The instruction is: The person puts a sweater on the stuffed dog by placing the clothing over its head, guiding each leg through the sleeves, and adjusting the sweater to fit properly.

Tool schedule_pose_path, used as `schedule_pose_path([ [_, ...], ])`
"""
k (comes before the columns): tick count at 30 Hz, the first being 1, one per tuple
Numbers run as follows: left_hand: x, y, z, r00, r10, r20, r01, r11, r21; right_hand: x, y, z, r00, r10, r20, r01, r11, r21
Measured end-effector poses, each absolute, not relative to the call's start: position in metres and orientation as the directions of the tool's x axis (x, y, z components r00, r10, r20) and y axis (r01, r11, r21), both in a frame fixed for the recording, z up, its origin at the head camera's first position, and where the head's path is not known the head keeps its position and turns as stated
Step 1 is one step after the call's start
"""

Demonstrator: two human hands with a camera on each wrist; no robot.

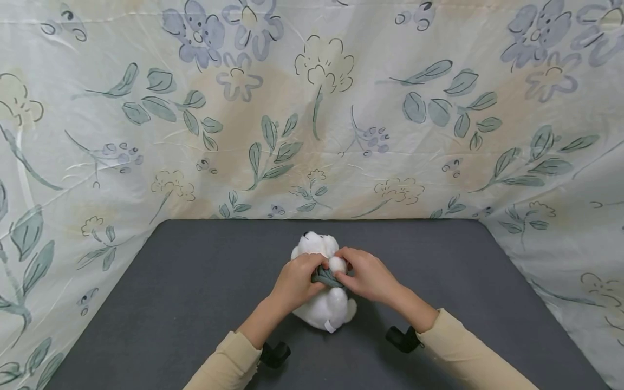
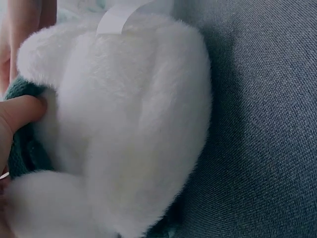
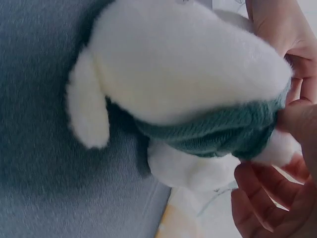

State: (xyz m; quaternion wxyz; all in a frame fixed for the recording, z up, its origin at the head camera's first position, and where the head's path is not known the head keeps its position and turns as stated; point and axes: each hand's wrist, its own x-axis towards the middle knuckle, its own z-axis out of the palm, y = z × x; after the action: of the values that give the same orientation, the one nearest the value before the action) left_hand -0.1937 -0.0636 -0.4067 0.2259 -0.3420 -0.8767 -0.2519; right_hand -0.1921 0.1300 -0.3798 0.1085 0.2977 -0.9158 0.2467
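A white plush toy animal [image 1: 314,313] lies on the dark table, its head away from me and a white tag [image 1: 329,326] at its near end. A green knitted garment [image 3: 213,130] is bunched around its upper body. My left hand [image 1: 298,279] grips the garment and toy from the left; its thumb [image 2: 25,110] presses at the knit's edge. From the right, my right hand [image 1: 369,275] pinches the knit beside a white paw [image 3: 278,148] that pokes out there. Some fingertips are hidden behind the plush.
The dark grey table [image 1: 205,281] spreads around the toy. Behind it hangs a floral curtain [image 1: 341,162], which also runs down both sides. A black wrist mount [image 1: 403,339] sits under the right forearm, another black mount [image 1: 275,355] under the left.
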Motion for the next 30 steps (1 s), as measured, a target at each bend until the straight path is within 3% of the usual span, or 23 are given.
schedule_pose_path([
  [6,-0.190,-0.067,-0.399,-0.739,0.512,0.438,0.668,0.645,0.372,-0.192,0.130,-0.376,-0.804,-0.492,0.334,-0.593,0.702,-0.395],
  [13,-0.188,-0.067,-0.390,-0.836,0.385,0.390,0.548,0.616,0.566,-0.198,0.134,-0.374,-0.800,-0.514,0.310,-0.600,0.656,-0.457],
  [19,-0.191,-0.063,-0.391,-0.865,0.371,0.338,0.501,0.665,0.553,-0.203,0.136,-0.373,-0.811,-0.520,0.269,-0.577,0.636,-0.512],
  [30,-0.200,-0.054,-0.393,-0.860,0.400,0.317,0.510,0.681,0.525,-0.205,0.135,-0.367,-0.832,-0.506,0.227,-0.537,0.632,-0.559],
])
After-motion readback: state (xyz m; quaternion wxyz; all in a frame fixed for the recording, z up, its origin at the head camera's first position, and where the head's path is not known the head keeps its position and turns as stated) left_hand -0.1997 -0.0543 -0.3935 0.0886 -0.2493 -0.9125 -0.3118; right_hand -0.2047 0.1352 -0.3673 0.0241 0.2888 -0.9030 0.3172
